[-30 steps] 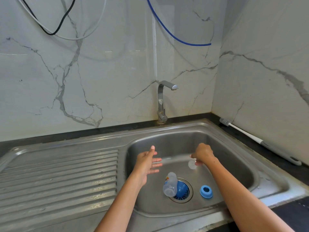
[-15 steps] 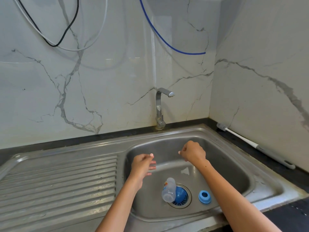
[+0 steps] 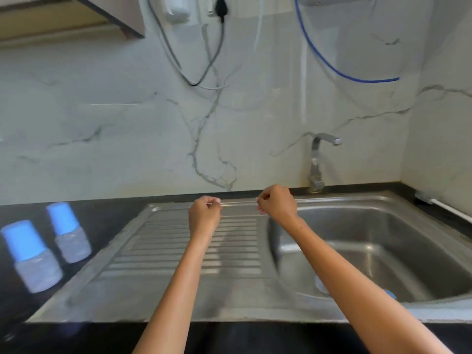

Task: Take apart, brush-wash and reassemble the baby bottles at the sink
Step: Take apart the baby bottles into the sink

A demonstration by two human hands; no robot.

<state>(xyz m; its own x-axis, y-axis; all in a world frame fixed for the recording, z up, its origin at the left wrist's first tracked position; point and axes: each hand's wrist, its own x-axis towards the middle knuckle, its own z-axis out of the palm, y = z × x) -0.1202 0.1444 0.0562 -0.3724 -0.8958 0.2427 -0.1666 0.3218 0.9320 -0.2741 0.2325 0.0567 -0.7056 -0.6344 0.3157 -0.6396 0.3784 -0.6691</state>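
Note:
Two assembled baby bottles with blue caps stand on the dark counter at the left, one nearer and one farther back; both are blurred. My left hand and my right hand hover side by side over the back of the draining board, fingers curled shut, with nothing visible in them. My right forearm crosses the sink basin and hides most of its floor. Only a sliver of the blue screw ring and a pale rounded edge by the drain show beside the arm.
The tap stands behind the basin with no water visible. A white-handled bottle brush lies on the counter at the far right against the wall. Cables and a blue hose hang on the marble wall above.
The view has swung left and up, bringing the two capped bottles into sight. Both hands rose out of the basin and moved left over the draining board, and both closed.

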